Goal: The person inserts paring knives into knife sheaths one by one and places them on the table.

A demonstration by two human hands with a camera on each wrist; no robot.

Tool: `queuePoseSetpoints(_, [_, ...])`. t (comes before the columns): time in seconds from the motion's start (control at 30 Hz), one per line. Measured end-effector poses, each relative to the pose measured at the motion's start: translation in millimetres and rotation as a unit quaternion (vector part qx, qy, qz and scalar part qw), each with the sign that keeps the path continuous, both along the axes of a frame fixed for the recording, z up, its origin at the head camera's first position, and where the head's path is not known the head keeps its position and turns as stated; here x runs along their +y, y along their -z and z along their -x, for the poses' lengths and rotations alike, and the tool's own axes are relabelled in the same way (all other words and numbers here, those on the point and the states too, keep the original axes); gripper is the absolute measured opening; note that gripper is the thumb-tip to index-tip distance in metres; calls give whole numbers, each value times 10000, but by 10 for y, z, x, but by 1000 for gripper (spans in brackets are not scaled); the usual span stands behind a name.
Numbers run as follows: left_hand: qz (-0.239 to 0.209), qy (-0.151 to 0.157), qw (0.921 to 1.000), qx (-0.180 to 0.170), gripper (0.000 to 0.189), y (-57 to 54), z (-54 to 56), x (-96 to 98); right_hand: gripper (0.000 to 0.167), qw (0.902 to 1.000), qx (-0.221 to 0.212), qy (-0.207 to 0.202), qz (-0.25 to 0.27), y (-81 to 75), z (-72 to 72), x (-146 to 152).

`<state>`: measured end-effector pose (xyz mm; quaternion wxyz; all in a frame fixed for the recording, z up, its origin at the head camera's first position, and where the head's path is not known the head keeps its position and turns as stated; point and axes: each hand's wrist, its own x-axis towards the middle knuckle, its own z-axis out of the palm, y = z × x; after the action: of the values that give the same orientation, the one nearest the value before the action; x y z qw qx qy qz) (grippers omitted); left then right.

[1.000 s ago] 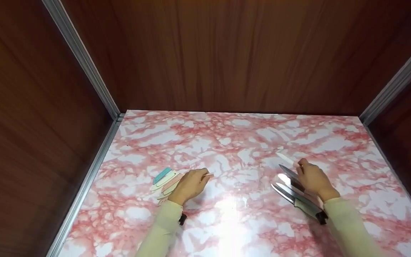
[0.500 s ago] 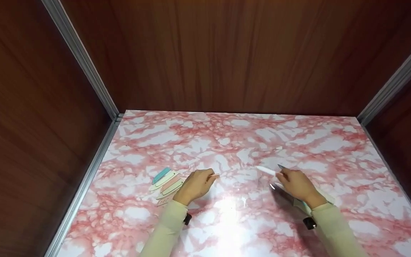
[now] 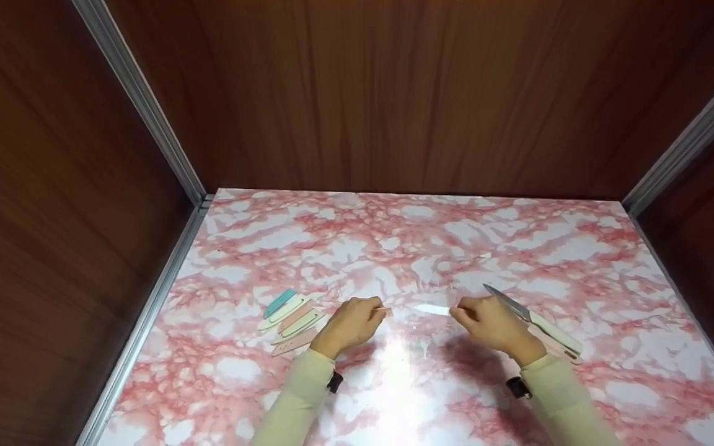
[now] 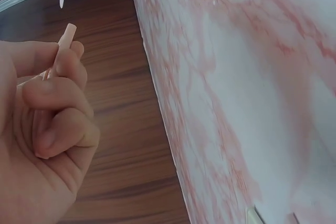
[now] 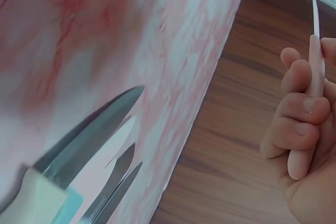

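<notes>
My left hand pinches a small pink knife sheath between thumb and fingers. In my right hand is a knife with a white blade; the fingers are curled round its pink handle. Its tip points left at the sheath, a short gap apart. Both are held above the table, and most of the sheath is hidden by the fingers. Left of my left hand lie several flat knife sheaths, among them a teal sheath and a pink sheath.
Several knives lie beside and under my right forearm, one with a cream handle; the right wrist view shows a broad steel blade among them. The pink-and-white marbled table is bounded by brown wood-grain panels.
My right hand has carried the white-bladed knife left and toward me, turning its tip toward the sheath. My left hand has shifted slightly right with the sheath, uncovering more of the sheaths on the table.
</notes>
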<state>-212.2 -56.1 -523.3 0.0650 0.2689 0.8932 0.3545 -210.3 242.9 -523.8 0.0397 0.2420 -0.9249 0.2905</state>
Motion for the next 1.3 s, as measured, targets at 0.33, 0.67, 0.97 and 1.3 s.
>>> queuePoseSetpoints(0.33, [-102, -34, 9999, -18, 26, -18, -9, 76, 27, 9992, 258, -308, -12, -29, 12, -119])
queuePoseSetpoints(0.67, [-302, 160, 9991, -261, 26, -12, -35, 104, 25, 9975, 389, -578, -121, -42, 9, -168])
queuePoseSetpoints(0.97, [-497, 247, 9981, -281, 21, -2, -51, 110, 24, 9952, 672, -673, -231, -71, -2, -198])
queuePoseSetpoints(1.3, [-689, 247, 9959, -534, 21, 9, -60, 94, 21, 9870, 1095, -1170, -76, -87, 3, -226])
